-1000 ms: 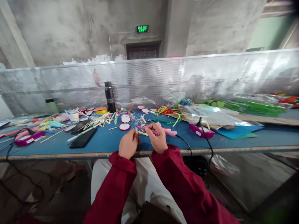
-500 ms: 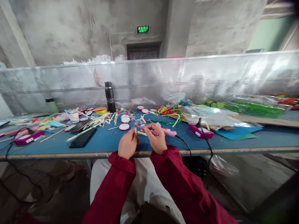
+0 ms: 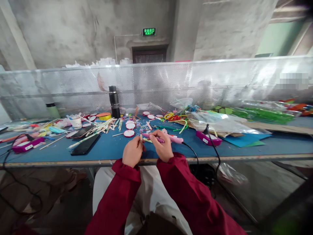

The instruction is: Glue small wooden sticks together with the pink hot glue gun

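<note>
Pink glue pen [image 3: 160, 139], that's what the right hand [image 3: 163, 148] has, fingers wrapped around its barrel just above the near edge of the blue worktable [image 3: 110, 150], with the tip aimed left toward the other hand and a black cord [image 3: 193, 152] trailing off its back end over the table's lip. Left hand [image 3: 132, 151] is curled closed, pinching a short wooden stick [image 3: 141, 137] upright between thumb and fingertips, right beside the pen's tip; whether tip and stick actually touch is too small to tell. Both hands sit close together, dark red sleeves [image 3: 122, 192] running back to the lap. Just beyond them lies a red-rimmed white disc [image 3: 128, 133], and a black phone [image 3: 85, 146] lies flat to the left. A black flask [image 3: 113, 101] stands upright farther back, and a magenta device [image 3: 209, 138] lies to the right.
</note>
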A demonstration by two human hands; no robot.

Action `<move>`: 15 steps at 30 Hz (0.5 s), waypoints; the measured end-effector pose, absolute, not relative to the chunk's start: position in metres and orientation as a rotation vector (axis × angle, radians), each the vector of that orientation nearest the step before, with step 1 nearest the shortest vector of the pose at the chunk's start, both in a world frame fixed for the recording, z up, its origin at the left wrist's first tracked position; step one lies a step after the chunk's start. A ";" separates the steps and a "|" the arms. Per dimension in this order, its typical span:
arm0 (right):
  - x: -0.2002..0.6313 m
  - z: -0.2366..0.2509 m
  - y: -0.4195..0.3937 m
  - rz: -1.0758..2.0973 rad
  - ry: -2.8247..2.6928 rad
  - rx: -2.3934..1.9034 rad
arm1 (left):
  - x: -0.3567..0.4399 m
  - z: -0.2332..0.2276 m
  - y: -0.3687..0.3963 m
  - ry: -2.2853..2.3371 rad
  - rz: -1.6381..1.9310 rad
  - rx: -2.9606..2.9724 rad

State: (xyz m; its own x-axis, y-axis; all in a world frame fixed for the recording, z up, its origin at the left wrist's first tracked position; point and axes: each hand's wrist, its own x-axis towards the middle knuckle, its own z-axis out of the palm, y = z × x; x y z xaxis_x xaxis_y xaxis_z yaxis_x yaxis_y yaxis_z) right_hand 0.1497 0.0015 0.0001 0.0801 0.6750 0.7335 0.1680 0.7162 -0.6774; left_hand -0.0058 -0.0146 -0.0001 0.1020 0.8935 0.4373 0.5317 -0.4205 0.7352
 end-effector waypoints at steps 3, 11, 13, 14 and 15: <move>0.150 0.000 0.001 0.431 -1.449 -0.734 | -0.006 0.000 -0.015 1.405 1.244 2.004; 0.150 -0.002 0.003 0.419 -1.464 -0.734 | -0.006 -0.001 -0.015 1.419 1.244 2.021; 0.150 -0.002 0.004 0.399 -1.444 -0.728 | -0.006 0.000 -0.015 1.420 1.244 2.025; 0.150 -0.002 0.004 0.386 -1.434 -0.724 | -0.006 0.000 -0.015 1.418 1.244 2.025; 0.150 -0.002 0.004 0.380 -1.432 -0.719 | -0.006 0.000 -0.015 1.414 1.242 2.024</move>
State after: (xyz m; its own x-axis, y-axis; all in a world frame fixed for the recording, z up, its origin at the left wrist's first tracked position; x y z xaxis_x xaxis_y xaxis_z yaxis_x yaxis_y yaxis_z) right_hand 0.1496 0.0039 -0.0021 0.1294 0.6386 0.7586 0.1785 0.7375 -0.6513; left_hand -0.0062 -0.0147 -0.0002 0.1053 0.8886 0.4464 0.5574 -0.4245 0.7135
